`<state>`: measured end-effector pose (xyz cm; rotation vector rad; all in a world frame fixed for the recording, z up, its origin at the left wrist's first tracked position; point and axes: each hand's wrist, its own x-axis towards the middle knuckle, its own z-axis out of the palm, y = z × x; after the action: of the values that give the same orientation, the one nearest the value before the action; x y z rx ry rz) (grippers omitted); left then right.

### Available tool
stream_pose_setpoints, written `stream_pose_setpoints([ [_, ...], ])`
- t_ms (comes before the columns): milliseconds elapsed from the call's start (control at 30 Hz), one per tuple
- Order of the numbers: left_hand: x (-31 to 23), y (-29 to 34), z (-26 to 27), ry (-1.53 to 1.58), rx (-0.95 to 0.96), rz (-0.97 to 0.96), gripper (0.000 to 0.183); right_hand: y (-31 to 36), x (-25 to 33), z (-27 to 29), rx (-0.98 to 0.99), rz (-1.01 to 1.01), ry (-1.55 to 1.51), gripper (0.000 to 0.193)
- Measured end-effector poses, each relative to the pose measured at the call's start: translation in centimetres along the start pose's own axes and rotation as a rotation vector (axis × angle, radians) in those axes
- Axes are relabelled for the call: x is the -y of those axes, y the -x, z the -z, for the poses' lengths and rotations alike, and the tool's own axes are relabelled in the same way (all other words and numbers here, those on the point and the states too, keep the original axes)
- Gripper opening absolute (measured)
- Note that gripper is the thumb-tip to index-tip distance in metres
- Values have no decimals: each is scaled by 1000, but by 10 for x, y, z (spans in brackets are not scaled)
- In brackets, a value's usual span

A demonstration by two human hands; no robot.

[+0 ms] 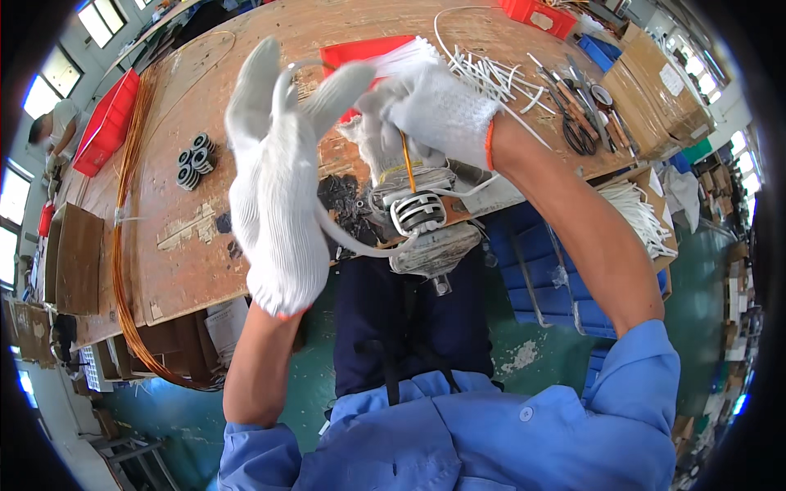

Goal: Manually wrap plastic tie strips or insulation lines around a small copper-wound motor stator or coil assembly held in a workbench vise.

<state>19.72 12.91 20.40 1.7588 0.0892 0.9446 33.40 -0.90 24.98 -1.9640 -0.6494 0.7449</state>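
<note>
A small black ring-shaped core with white bands (419,214) sits at the table edge, on a fixture wrapped in clear film (434,250). A copper-coloured wire (408,164) rises from it to my gloved right hand (446,119), whose fingers are curled closed around the strand. My left hand (278,176), in a white knit glove, is raised left of the core with fingers spread. A white tube (360,245) curves from the core toward the left wrist and passes out of sight behind it. Whether the tube touches the left fingers is unclear.
Several similar cores (195,161) lie at left, near a long copper wire bundle (123,221). White tube pieces (499,78), scissors (580,139) and hand tools lie at right, beside a cardboard box (659,90). Red bins (110,123) stand around. Another person (61,131) works far left.
</note>
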Motion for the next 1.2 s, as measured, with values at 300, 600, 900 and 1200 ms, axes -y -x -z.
stream_pose_setpoints([
  [300,62,-22,-31,744,350,241,107,51,-90,-3,-387,688,502,24],
  [600,63,-3,-38,1082,508,647,113,100,-105,-52,-450,923,952,20],
  [900,69,78,-14,97,513,-48,73,186,-99,-127,-222,1090,829,22],
  [1200,67,95,-39,474,270,343,67,104,-108,-73,-268,1113,817,34],
])
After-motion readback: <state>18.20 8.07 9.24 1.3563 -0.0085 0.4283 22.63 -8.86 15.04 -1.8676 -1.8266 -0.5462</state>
